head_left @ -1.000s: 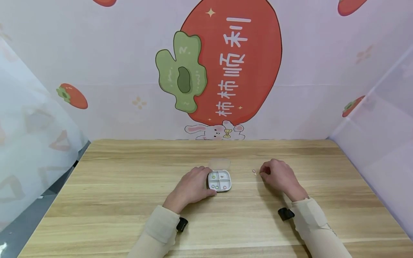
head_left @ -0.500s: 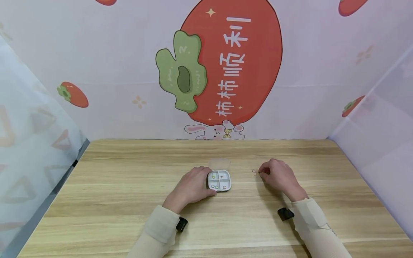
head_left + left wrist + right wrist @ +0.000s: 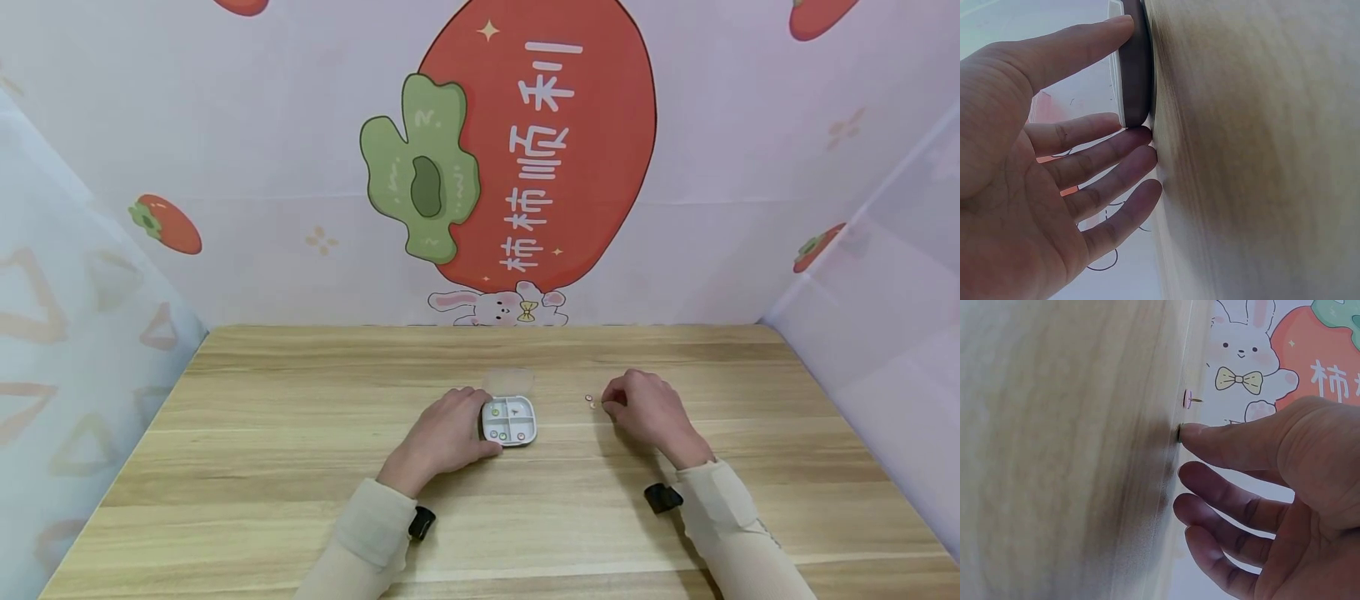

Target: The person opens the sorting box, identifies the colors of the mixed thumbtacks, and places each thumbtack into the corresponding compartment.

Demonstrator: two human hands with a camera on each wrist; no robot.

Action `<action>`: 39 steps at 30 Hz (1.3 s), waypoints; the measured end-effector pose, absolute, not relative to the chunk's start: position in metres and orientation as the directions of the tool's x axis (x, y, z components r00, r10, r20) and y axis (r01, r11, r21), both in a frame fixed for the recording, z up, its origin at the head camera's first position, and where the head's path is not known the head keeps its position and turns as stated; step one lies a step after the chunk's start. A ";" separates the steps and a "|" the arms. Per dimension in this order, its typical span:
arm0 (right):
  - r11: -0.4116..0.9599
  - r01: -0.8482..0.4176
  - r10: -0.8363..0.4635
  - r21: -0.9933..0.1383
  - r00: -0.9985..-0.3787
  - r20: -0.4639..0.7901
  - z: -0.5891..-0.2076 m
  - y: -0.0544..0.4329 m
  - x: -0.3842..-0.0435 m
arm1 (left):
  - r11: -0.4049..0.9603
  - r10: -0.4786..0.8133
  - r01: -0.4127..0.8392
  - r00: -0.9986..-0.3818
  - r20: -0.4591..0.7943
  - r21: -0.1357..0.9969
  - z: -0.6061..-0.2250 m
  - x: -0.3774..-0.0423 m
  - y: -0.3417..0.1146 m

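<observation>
My left hand (image 3: 447,429) holds a small white pill box (image 3: 509,421) at its left side, thumb at the near edge and index finger at the far corner. The box's clear lid (image 3: 509,382) lies folded back; several small round tacks sit in its four-part tray. In the left wrist view, thumb and index fingertip meet the dark side of the box (image 3: 1135,69). My right hand (image 3: 647,408) pinches a small dark-headed thumbtack (image 3: 1179,432) at the table surface; the index fingertip is hidden behind the thumb. Just beyond it, another thumbtack (image 3: 1187,399) lies pin up.
The wooden table (image 3: 300,533) meets a white printed backdrop (image 3: 262,275) at its far edge. White sheets (image 3: 892,275) hang at both sides. A black wrist camera (image 3: 663,498) sits at each sleeve cuff.
My right hand has shifted very slightly left, toward the small tacks on the table. My left hand stays on the pill box.
</observation>
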State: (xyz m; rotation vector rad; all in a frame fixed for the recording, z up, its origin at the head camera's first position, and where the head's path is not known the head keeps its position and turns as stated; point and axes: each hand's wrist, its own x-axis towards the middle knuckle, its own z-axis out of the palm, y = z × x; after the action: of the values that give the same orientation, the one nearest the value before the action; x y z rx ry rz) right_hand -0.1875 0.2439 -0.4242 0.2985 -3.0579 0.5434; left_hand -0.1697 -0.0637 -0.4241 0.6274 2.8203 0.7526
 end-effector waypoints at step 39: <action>0.861 -0.265 -0.221 -0.434 -0.964 0.150 -0.406 0.239 -0.182 | 0.788 0.434 0.358 -0.900 -0.039 0.501 -0.425 -0.170 -0.063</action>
State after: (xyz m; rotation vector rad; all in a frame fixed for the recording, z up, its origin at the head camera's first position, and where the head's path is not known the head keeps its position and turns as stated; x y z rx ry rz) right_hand -0.1823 0.2390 -0.4056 0.3849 -2.9383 0.7063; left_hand -0.1701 -0.0632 -0.4252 0.6299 2.8254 0.7451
